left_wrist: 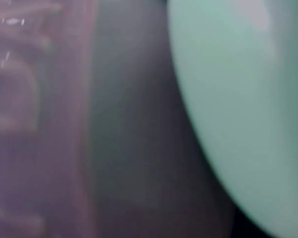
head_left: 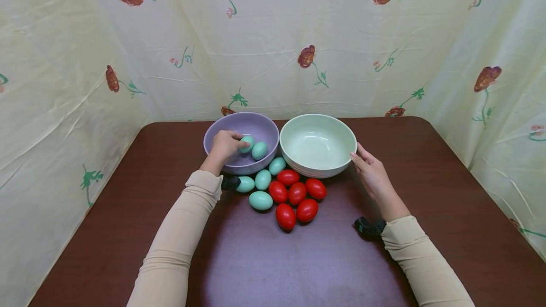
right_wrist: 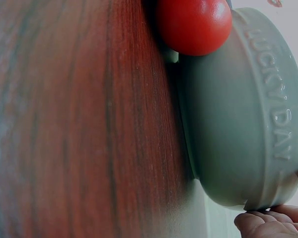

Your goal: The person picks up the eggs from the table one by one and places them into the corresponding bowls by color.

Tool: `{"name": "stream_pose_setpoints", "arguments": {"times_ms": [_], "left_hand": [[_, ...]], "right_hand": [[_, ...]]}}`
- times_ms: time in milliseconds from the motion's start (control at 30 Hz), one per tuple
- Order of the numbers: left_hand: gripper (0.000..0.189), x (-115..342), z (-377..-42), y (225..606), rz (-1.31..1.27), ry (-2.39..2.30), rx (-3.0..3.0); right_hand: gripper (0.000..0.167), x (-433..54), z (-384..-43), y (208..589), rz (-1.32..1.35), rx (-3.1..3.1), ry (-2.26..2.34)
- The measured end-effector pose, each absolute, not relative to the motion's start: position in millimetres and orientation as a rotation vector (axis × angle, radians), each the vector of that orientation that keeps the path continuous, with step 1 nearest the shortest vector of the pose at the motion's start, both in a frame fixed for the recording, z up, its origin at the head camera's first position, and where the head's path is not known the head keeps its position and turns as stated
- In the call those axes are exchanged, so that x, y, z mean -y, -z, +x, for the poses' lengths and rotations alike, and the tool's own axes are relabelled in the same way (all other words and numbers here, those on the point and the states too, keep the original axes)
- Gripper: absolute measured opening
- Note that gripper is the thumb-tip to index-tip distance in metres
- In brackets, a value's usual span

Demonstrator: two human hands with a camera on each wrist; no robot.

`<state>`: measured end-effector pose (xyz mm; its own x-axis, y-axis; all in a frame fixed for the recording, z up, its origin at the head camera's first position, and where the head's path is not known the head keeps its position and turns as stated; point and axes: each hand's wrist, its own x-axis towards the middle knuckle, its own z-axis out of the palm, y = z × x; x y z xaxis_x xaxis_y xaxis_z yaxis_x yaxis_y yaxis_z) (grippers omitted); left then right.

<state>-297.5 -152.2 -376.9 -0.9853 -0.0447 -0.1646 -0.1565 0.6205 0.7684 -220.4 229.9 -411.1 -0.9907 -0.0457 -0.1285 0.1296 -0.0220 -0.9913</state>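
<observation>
My left hand [head_left: 225, 147] reaches into the purple bowl [head_left: 213, 160], its thumb and fingers about a teal egg [head_left: 247, 143]. A second teal egg [head_left: 259, 150] lies beside it inside that bowl. On the right, my right hand [head_left: 372, 174] holds the side of the pale green bowl [head_left: 317, 172], thumb near the rim and fingers against the outer wall. In the right wrist view, those fingers [right_wrist: 273, 225] touch the green bowl [right_wrist: 228, 119] near its raised lettering. The left wrist view is blurred; a teal egg [left_wrist: 238, 109] fills its right side, and the left hand is out of it.
Several teal eggs [head_left: 261, 200] lie on the brown table [head_left: 281, 269] before the purple bowl. Several red eggs [head_left: 297, 193] cluster to their right, before the green bowl. The two bowls stand side by side near the back edge, with a flowered curtain [head_left: 273, 60] behind.
</observation>
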Motion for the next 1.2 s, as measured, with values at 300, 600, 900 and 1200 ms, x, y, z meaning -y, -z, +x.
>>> {"name": "stream_pose_setpoints", "arguments": {"times_ms": [300,600,900,1200], "left_hand": [[0.046,150,-300,377,-0.14,-1.24,-2.712],[0.042,147,-303,377,-0.136,-1.209,-2.715],[0.037,145,-300,373,-0.197,-1.476,-2.722],[0.044,147,-282,365,-0.091,-1.841,-2.641]], "right_hand": [[0.064,-232,-220,411,0.107,-2.136,2.137],[0.063,-233,-222,411,0.084,-2.126,2.183],[0.066,-236,-223,409,0.08,-2.124,2.19],[0.066,-233,-222,413,0.074,-2.118,2.167]]}}
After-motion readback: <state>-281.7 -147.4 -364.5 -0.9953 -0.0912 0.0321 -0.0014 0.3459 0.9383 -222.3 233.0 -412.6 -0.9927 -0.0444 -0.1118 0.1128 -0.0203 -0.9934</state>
